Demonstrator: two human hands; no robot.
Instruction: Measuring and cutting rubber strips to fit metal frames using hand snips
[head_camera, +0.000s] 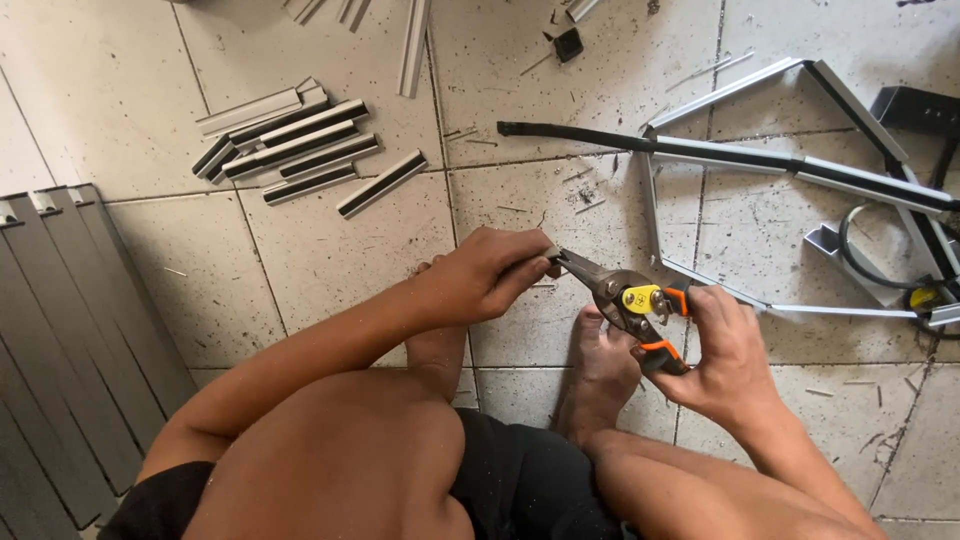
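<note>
My right hand (725, 350) grips the orange and black handles of metal snips (625, 293) with a yellow latch. The snips' jaws point left toward my left hand (485, 272), whose fingers pinch a small piece right at the jaw tips; the piece itself is mostly hidden. Both hands hover over the tiled floor, just above my bare feet (600, 370). I am squatting, with my knees low in the view.
A pile of short aluminium channel pieces with black strips (300, 150) lies at upper left. A bent aluminium frame (800, 165) with black rubber seal spreads across the right. Grey slatted panels (60, 330) lie at left. Metal offcuts litter the tiles.
</note>
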